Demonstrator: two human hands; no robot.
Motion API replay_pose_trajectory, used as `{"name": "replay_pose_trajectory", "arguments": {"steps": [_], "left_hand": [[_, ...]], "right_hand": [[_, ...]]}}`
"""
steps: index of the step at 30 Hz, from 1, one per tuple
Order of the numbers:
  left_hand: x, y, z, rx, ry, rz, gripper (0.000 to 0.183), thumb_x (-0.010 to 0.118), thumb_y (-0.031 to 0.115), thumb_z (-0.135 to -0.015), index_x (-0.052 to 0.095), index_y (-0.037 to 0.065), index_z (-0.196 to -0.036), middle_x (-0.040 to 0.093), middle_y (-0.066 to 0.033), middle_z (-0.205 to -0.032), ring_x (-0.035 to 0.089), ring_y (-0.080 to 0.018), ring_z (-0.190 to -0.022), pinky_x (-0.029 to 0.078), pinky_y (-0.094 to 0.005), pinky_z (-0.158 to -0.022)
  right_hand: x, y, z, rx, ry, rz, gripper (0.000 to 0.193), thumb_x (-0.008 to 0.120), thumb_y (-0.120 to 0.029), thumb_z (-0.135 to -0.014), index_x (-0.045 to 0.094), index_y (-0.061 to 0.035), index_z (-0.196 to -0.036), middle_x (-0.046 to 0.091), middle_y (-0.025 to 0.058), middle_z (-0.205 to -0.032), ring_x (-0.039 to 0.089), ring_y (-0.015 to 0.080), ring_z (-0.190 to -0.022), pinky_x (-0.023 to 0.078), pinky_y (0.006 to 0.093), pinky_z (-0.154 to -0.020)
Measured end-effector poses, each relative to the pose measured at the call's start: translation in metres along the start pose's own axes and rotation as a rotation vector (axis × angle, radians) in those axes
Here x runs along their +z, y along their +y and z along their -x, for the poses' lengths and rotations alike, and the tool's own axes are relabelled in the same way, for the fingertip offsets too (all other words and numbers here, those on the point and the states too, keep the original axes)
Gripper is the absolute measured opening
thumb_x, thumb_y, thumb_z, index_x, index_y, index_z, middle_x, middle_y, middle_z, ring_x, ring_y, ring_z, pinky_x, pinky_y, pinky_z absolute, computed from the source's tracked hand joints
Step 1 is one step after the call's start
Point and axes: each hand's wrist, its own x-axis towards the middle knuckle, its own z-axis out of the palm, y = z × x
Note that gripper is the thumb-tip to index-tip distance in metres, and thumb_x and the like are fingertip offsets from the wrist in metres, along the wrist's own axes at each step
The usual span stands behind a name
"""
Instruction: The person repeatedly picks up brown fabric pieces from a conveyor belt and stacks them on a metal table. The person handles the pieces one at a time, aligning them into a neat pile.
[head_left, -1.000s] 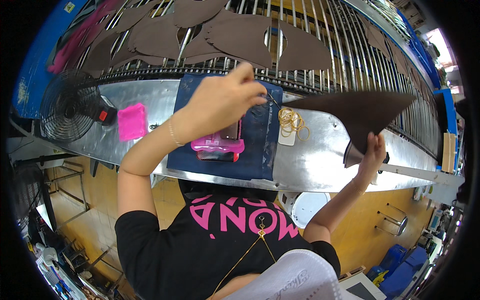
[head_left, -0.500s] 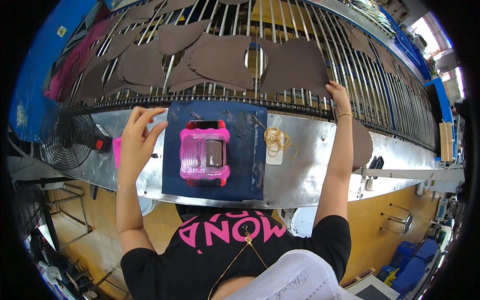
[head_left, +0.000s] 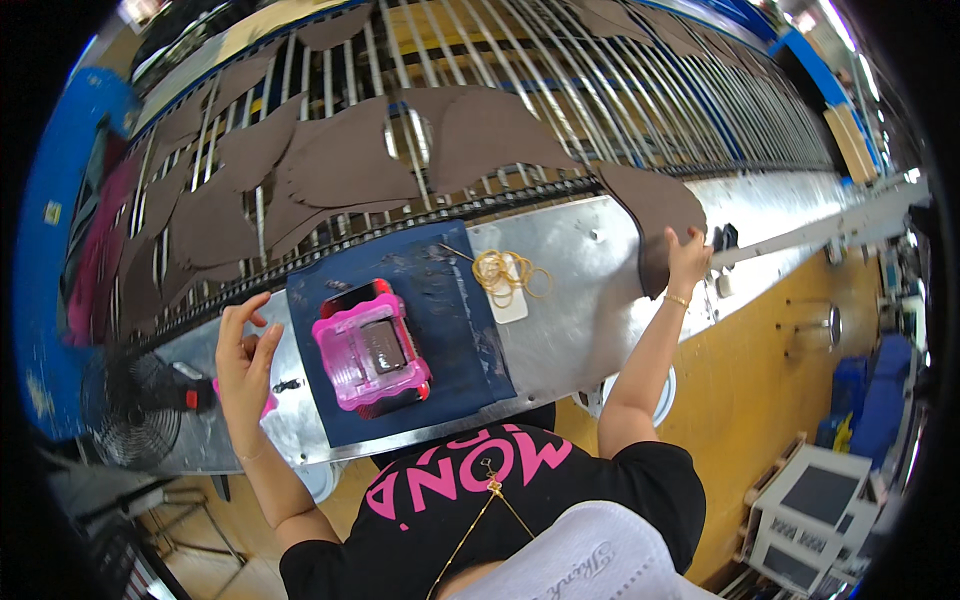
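Right hand (head_left: 688,262) has moved from the bar rack (head_left: 620,110) down to the brown shape (head_left: 655,200) on the shiny table (head_left: 570,260)

Its fingers are spread a little and touch the near end of that shape, but it is hard to tell if they pinch it. The left hand (head_left: 243,365) is up on the other side, fingers bent, with a wide gap by the thumb and nothing to be seen in it. Between the hands is a blue mat (head_left: 450,350) with a pink wavy holder (head_left: 343,362) on it. Yellow loops (head_left: 492,268) lie beside the mat, partly on a white card (head_left: 511,306). More brown pieces (head_left: 480,140) lie flat on the rack
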Motion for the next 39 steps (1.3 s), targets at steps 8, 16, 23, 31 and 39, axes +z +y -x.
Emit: {"name": "replay_pose_trajectory", "arguments": {"steps": [8,16,23,31,39], "left_hand": [[0.011,0.007,-0.014,0.073,-0.16,0.134,0.036,0.064,0.006,-0.087,0.055,0.005,-0.122,0.047,-0.0006,-0.098,0.033,0.0006,-0.055,0.026,-0.0154,-0.048],[0.007,-0.006,-0.002,0.01,-0.205,0.251,0.035,0.064,0.006,-0.087,0.056,0.004,-0.121,0.048,-0.0014,-0.098,0.038,0.0002,-0.054,0.028,-0.0158,-0.044],[0.005,0.012,0.0,0.005,-0.188,0.217,0.035,0.063,0.002,-0.083,0.058,0.004,-0.118,0.05,-0.0012,-0.097,0.039,0.0002,-0.055,0.031,-0.0157,-0.046],[0.043,0.006,-0.034,0.3,-0.186,0.442,0.065,0.064,0.012,-0.087,0.034,0.009,-0.144,0.036,-0.0118,-0.133,0.061,-0.0168,-0.094,0.053,-0.0246,-0.068],[-0.041,0.015,-0.004,0.088,0.236,0.444,0.022,0.062,0.02,-0.092,0.06,0.0,-0.102,0.06,-0.0031,-0.071,0.056,-0.0105,-0.049,0.042,-0.0217,-0.044]], "right_hand": [[-0.019,0.001,0.058,0.327,-0.155,0.054,0.078,0.078,-0.048,-0.069,0.049,-0.0062,-0.129,0.059,0.0218,-0.116,0.057,0.036,-0.11,0.042,0.0534,-0.09],[-0.016,0.012,0.052,0.237,-0.084,-0.097,0.049,0.069,-0.028,-0.082,0.054,-0.0032,-0.121,0.065,0.0193,-0.108,0.06,0.035,-0.103,0.043,0.0512,-0.088],[-0.112,-0.041,0.06,0.095,0.143,-0.479,0.024,0.049,-0.022,-0.098,0.056,-0.0059,-0.114,0.061,0.0151,-0.076,0.058,0.0176,-0.047,0.049,0.0298,-0.04],[-0.146,-0.145,0.12,-0.244,-0.121,-1.272,0.026,0.058,-0.014,-0.094,0.048,-0.0017,-0.114,0.057,0.0014,-0.084,0.052,0.0048,-0.071,0.043,0.0134,-0.06],[-0.137,-0.239,0.21,-0.847,-0.657,-1.064,0.033,0.068,-0.009,-0.085,0.053,-0.0018,-0.113,0.065,0.0089,-0.079,0.061,0.0139,-0.072,0.048,0.0258,-0.065]]}}
